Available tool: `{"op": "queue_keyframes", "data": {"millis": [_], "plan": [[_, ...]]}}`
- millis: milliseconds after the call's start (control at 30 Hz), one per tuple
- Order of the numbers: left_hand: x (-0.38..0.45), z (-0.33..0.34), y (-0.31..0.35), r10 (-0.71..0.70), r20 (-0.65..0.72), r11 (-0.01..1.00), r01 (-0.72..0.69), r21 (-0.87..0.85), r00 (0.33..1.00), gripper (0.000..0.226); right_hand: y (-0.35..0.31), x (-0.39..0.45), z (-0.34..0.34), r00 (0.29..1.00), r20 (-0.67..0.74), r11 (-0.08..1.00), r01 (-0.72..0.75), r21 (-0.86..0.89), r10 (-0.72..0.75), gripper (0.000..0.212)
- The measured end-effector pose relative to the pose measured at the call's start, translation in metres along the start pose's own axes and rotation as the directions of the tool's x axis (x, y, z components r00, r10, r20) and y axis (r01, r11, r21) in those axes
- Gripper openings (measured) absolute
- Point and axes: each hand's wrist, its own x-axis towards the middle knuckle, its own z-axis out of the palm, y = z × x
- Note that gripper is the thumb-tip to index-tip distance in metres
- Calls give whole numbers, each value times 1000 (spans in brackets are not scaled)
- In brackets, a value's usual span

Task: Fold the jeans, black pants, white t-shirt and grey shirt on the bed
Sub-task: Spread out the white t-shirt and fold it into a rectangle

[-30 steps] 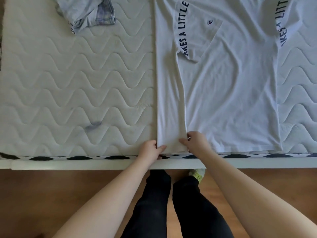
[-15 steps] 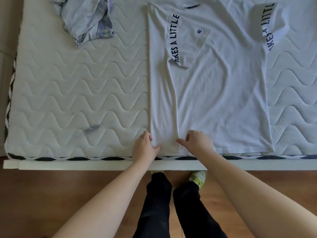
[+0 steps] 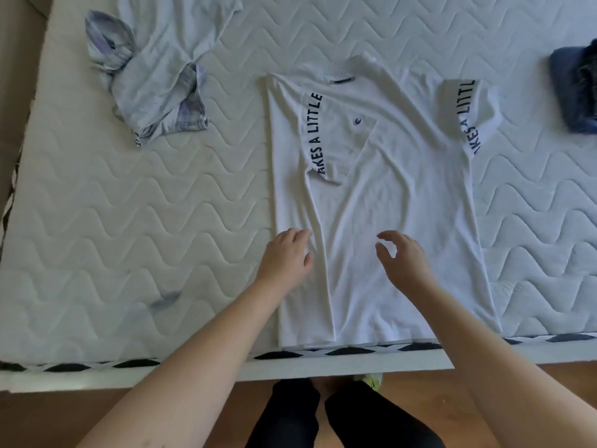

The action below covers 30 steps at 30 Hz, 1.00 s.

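The white t-shirt (image 3: 397,202) lies flat on the bed, hem at the near edge, its left side and sleeve folded inward. My left hand (image 3: 284,257) rests palm down on the folded left strip. My right hand (image 3: 402,257) hovers over the shirt's middle with fingers apart, holding nothing. The grey shirt (image 3: 155,76) lies crumpled at the far left. Folded jeans (image 3: 571,92) with something dark on them sit at the far right edge, partly cut off.
The quilted white mattress (image 3: 129,205) has a dark smudge (image 3: 164,300) near the front left. Its near edge carries a black-and-white trim (image 3: 135,363). Below are a wooden floor and my legs in dark trousers.
Both hands have let go of the hem's folded strip and moved up the shirt away from the bed edge. The camera view has shifted, showing more of the bed.
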Motion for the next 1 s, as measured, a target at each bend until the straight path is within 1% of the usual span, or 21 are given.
{"op": "queue_keyframes", "data": {"millis": [133, 300, 367, 467, 567, 633, 733, 800, 867, 933, 1000], "plan": [[37, -18, 19, 117, -6, 991, -117, 73, 993, 51, -4, 20, -23, 999, -37, 1000, 11, 10, -11, 30], [93, -15, 61, 206, -28, 972, -201, 125, 978, 55, 15, 70, -47, 997, -73, 1000, 4, 28, -2, 33], [118, -6, 82, 220, -14, 965, -215, 151, 975, 56, 29, 94, -58, 997, -81, 999, 7, 51, -3, 33], [157, 9, 115, 219, 55, 954, -225, 199, 974, 60, 52, 128, -79, 996, -88, 998, -9, 55, 14, 36], [199, 19, 148, 217, 95, 942, -234, 241, 972, 62, 75, 163, -106, 993, -107, 997, -45, 63, 52, 39], [226, 25, 168, 206, 130, 937, -233, 260, 970, 65, 87, 186, -125, 987, -120, 989, -93, 112, 106, 45], [259, 33, 190, 164, 244, 922, -236, 306, 956, 75, 102, 219, -149, 964, -152, 965, -190, 178, 218, 57], [279, 38, 199, 145, 309, 907, -251, 338, 940, 82, 109, 240, -161, 944, -143, 936, -258, 240, 297, 64], [296, 41, 206, 141, 330, 896, -262, 357, 933, 86, 113, 259, -168, 928, -78, 877, -314, 363, 365, 67], [312, 42, 212, 142, 323, 900, -258, 352, 936, 87, 114, 274, -172, 912, -17, 803, -353, 479, 411, 67], [326, 43, 217, 159, 310, 897, -269, 351, 937, 86, 118, 286, -172, 890, -11, 737, -370, 565, 456, 64]]}}
